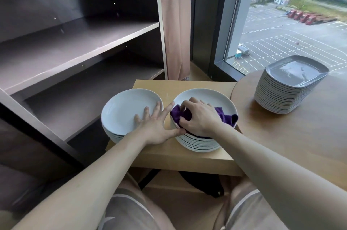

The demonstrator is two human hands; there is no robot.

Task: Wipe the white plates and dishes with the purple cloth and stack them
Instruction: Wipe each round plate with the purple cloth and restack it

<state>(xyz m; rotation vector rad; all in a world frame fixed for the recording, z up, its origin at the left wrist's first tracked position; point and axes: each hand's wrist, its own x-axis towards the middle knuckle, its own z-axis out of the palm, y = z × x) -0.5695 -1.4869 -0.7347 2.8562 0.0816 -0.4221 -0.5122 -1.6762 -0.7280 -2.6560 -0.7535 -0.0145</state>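
Two hands above the near edge of the low table (178,158): left hand (154,126), fingers spread flat, steadying the left stack (122,109); right hand (199,117), fingers curled round the purple cloth (227,117), inside the top plate (206,96) of the right stack (199,144). Sweep centre to rim; press lightly. Farther right, grey plates (293,72).

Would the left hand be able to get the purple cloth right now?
Probably yes: the left hand lies right beside the purple cloth, nothing between them, though the right hand grips it.
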